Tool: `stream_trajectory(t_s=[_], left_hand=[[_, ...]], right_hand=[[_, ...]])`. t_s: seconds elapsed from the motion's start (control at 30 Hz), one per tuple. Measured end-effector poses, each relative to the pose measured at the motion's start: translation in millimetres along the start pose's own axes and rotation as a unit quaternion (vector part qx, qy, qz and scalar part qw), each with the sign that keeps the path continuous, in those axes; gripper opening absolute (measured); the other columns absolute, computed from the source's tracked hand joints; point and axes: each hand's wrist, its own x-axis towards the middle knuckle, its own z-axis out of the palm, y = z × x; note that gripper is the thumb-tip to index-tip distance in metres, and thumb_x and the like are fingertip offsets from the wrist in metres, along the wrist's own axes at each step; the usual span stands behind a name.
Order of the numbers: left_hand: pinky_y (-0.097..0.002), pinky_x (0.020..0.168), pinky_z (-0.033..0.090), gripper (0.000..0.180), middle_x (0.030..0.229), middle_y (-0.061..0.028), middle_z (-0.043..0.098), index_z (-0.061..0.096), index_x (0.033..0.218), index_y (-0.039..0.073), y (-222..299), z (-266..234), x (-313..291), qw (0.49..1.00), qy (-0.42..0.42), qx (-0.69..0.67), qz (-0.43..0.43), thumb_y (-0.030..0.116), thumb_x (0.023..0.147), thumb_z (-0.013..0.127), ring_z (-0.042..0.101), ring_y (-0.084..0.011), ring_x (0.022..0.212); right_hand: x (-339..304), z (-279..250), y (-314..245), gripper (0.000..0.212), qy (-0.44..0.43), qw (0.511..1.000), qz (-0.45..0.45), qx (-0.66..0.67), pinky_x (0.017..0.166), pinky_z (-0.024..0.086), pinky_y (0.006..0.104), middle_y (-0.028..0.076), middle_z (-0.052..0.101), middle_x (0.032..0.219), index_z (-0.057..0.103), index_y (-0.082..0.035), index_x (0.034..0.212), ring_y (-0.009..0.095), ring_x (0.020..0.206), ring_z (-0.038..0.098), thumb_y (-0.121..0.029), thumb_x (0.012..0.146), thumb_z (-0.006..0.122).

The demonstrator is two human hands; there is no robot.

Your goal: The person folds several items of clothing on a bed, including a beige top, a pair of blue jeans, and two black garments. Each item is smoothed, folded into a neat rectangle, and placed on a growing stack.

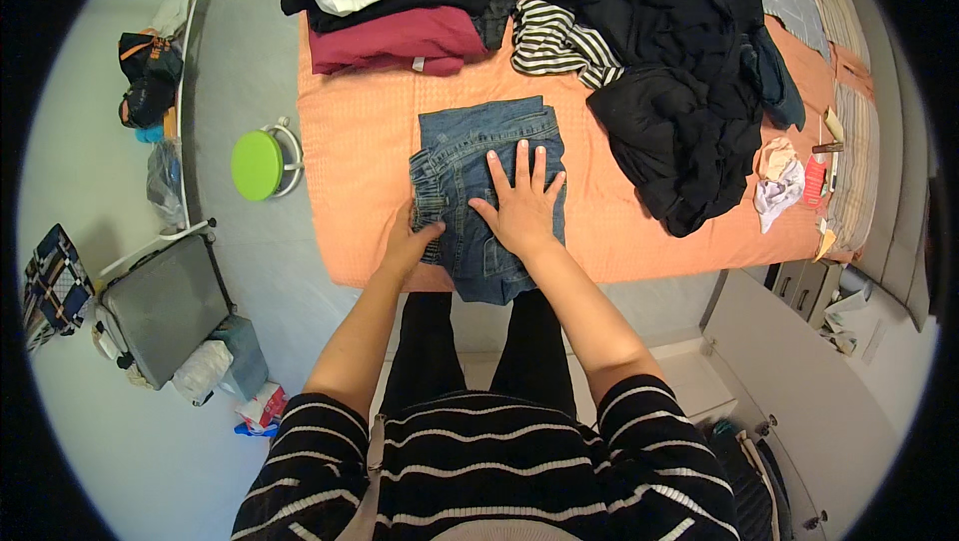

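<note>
Jeans point(463, 246): folded, centre frame.
Right hand point(523, 203): spread flat across them!
Left hand point(405, 244): thumb over waistband point(426, 181), fingers hidden, can't tell if pinching.

A bed point(360, 181) is covered with an orange spread, on which a pair of folded blue jeans point(465, 181) is laid at the near edge, the hem of the bundle being carried slightly past it. Beyond the jeans and to their left, a tall stack of folded clothes point(400, 1) is borne, with a dark red garment point(395, 41) seen low in it. Just beyond the jeans, toward their right, a black-and-white striped garment point(554, 41) is bunched. Right of the jeans, black clothing point(684, 146) is heaped; farther right, small pale cloths point(779, 181) are scattered.
</note>
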Motion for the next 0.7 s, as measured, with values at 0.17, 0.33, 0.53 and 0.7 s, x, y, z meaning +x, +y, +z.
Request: stream_trajectory(t_s=[0.17, 0.33, 0.53, 0.7], left_hand=[[-0.0284, 0.09, 0.044, 0.058, 0.115, -0.0127, 0.057, 0.041, 0.127, -0.006, 25.4, 20.8, 15.1, 0.994, 0.093, 0.043, -0.019, 0.022, 0.085, 0.07, 0.055, -0.0166, 0.104], [-0.0328, 0.09, 0.045, 0.061, 0.114, -0.0178, 0.059, 0.039, 0.129, -0.009, 54.4, 41.8, -5.5, 0.993, 0.031, -0.024, 0.11, 0.019, 0.084, 0.071, 0.057, -0.0225, 0.104], [-0.0396, 0.09, 0.045, 0.074, 0.116, -0.0249, 0.056, 0.035, 0.13, -0.01, -21.1, 31.3, 28.3, 0.96, 0.126, 0.196, 0.157, 0.022, 0.077, 0.075, 0.058, -0.0345, 0.103], [-0.039, 0.082, 0.049, 0.084, 0.114, -0.0261, 0.056, 0.032, 0.129, -0.01, -41.3, 29.7, 53.0, 0.966, 0.112, 0.217, 0.078, 0.025, 0.07, 0.081, 0.061, -0.0355, 0.095]], right_hand=[[-45.6, 3.4, -9.1, 0.072, -0.074, 0.994, -0.076, -0.011, 0.1, 0.014, 0.0732, 0.018, 0.019, 0.152, 0.036, -0.02, 0.143, 0.041, 0.14, 0.014, -0.056, 0.084, 0.056], [-98.7, 8.0, 19.9, 0.073, -0.042, 0.994, -0.066, 0.077, 0.1, 0.015, 0.072, 0.019, 0.025, 0.149, 0.038, -0.013, 0.141, 0.041, 0.137, 0.02, -0.05, 0.082, 0.061], [-11.6, -8.2, 9.5, 0.068, 0.112, 0.993, -0.011, 0.044, 0.101, 0.014, 0.0704, 0.018, 0.022, 0.15, 0.04, -0.02, 0.14, 0.042, 0.137, 0.02, -0.046, 0.082, 0.064], [55.3, 60.6, 40.3, 0.073, -0.01, 0.999, -0.02, -0.023, 0.103, 0.009, 0.0708, 0.02, 0.013, 0.154, 0.031, -0.025, 0.146, 0.044, 0.141, 0.009, -0.056, 0.084, 0.055]])
